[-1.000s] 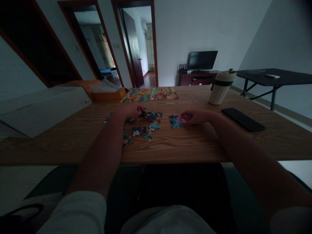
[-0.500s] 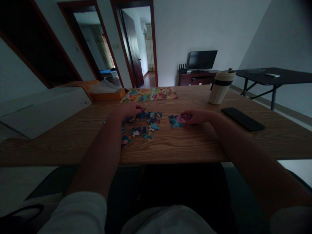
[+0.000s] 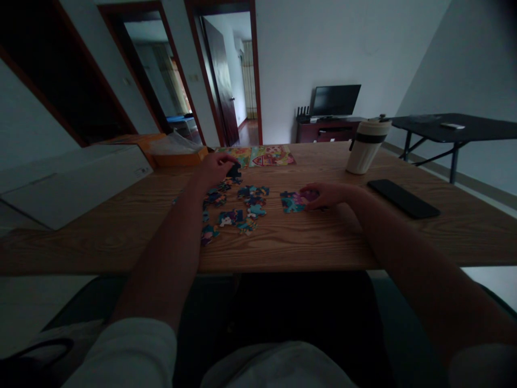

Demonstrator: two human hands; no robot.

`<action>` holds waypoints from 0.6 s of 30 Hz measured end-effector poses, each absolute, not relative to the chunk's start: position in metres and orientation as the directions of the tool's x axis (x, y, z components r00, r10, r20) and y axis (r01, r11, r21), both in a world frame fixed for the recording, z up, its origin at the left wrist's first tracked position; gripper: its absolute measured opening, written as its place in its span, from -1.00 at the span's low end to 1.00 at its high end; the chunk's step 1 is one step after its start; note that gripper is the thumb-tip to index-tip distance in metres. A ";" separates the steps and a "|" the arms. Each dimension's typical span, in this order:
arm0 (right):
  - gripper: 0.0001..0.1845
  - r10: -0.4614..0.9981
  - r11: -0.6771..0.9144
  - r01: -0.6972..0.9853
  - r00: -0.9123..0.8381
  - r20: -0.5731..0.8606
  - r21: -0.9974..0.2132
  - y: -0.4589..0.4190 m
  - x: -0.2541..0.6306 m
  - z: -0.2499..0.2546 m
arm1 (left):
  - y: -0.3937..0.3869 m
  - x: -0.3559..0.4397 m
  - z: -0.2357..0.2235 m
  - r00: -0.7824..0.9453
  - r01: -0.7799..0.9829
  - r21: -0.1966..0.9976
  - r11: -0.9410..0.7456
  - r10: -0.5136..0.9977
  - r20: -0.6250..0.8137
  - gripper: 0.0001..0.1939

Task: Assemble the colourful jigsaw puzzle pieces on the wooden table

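My left hand (image 3: 216,166) pinches a dark puzzle piece (image 3: 234,171) between thumb and fingers, raised a little over the far side of the loose puzzle pieces (image 3: 254,198). These lie scattered in the middle of the table, and my left forearm hides some of them. My right hand (image 3: 323,195) rests on the table with its fingers curled round the right end of a small block of joined puzzle pieces (image 3: 291,202), teal and purple. The hand covers part of that block.
A colourful picture sheet (image 3: 272,156) lies behind the pieces. An orange box (image 3: 177,159) with plastic in it and a long white box (image 3: 81,180) stand on the left. A cream tumbler (image 3: 367,148) and a black phone-like slab (image 3: 402,198) are on the right of the wooden table (image 3: 299,248).
My left hand has lifted a dark puzzle piece from among the loose ones and moved it up and away from me. The right hand stays on the joined pieces.
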State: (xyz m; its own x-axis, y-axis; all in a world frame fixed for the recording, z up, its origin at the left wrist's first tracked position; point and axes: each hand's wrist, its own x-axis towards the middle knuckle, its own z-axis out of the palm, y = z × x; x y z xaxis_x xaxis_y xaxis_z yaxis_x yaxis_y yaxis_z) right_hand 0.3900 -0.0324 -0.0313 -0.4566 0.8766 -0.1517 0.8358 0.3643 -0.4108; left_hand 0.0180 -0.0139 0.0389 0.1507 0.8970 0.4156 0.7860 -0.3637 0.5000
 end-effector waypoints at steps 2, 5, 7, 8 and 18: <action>-0.08 0.879 0.358 0.838 -0.452 -0.155 -0.412 -0.032 0.390 -0.032 | -0.014 0.018 0.041 0.080 0.708 0.574 -0.411 0.854 0.514 -0.70; -0.08 0.882 0.355 0.844 -0.444 -0.154 -0.401 -0.032 0.389 -0.032 | -0.015 0.016 0.052 0.077 0.658 0.593 -0.464 0.824 0.561 -0.66; -0.09 0.879 0.363 0.846 -0.451 -0.159 -0.392 -0.032 0.390 -0.033 | -0.018 0.012 0.063 0.155 0.684 0.552 -0.478 0.834 0.529 -0.63; -0.09 0.875 0.369 0.844 -0.457 -0.161 -0.390 -0.031 0.391 -0.033 | -0.020 0.008 0.068 0.203 0.708 0.520 -0.478 0.843 0.498 -0.63; -0.14 0.855 0.391 0.807 -0.496 -0.148 -0.443 -0.028 0.395 -0.035 | -0.025 -0.109 0.057 0.141 0.879 0.449 -0.161 0.987 0.078 -0.64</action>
